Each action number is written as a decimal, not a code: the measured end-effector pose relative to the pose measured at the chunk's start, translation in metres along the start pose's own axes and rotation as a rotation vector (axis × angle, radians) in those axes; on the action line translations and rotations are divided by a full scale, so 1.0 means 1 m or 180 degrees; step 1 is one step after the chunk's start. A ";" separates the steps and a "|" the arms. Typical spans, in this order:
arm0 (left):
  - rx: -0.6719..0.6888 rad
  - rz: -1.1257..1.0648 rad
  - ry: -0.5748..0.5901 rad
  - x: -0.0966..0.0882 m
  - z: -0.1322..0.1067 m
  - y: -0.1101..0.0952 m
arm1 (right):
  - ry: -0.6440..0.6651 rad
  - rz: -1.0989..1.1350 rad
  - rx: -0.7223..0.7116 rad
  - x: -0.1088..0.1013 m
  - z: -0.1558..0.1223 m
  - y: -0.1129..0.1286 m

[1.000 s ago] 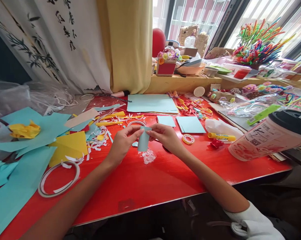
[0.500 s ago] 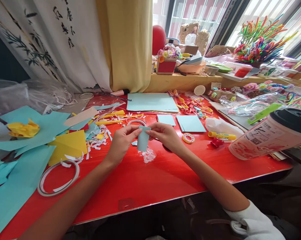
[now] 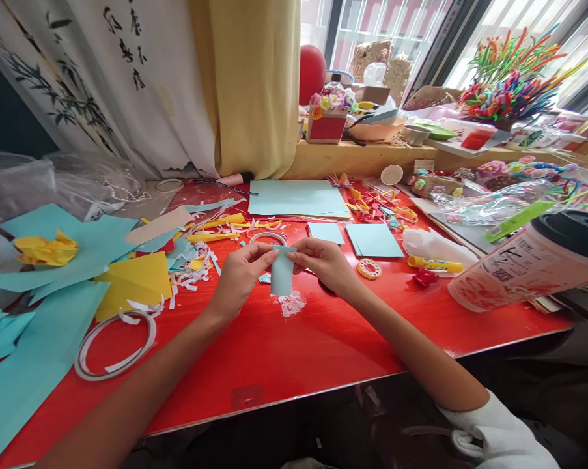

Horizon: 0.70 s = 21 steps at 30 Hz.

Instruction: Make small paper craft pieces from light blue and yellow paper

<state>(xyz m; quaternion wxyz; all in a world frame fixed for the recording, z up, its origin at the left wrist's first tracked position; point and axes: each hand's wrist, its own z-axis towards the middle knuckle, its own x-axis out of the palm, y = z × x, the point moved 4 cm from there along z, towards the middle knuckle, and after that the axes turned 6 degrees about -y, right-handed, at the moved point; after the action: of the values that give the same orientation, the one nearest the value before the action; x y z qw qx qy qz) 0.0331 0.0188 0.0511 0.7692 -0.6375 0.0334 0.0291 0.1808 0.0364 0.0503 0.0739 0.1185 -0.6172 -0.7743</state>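
A small light-blue piece of paper point(image 3: 281, 275) is held up above the red table, its top edge folded or curled over. My left hand point(image 3: 239, 277) pinches its upper left corner between thumb and fingers. At the upper right corner my right hand point(image 3: 325, 264) pinches the same paper. Below it on the table lies a patch of white scraps point(image 3: 292, 303). Just behind my hands sit a roll of tape point(image 3: 267, 238), a small stack of blue paper point(image 3: 325, 233) and a stack of blue squares point(image 3: 374, 240).
Large blue sheets point(image 3: 294, 197) lie at the back of the red table point(image 3: 254, 352). Paper scraps, yellow paper point(image 3: 140, 280) and a large tape roll point(image 3: 115, 345) are at left. A yellow glue stick point(image 3: 435, 264), small tape ring point(image 3: 369, 268) and drink cup point(image 3: 528, 260) stand right.
The blue paper has turned slightly, so its front looks flatter and a little wider. Both hands keep their pinch on it. The view has shifted very slightly.
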 end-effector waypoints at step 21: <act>-0.0227 0.0719 0.0766 0.006 0.002 0.008 | -0.0190 -0.0094 0.0078 -0.006 0.000 0.004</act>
<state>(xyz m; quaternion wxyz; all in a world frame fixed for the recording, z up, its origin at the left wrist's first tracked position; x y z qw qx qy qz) 0.0388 0.0225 0.0432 0.7283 -0.6555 0.1957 0.0400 0.1868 0.0368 0.0546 0.0425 0.1054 -0.6268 -0.7709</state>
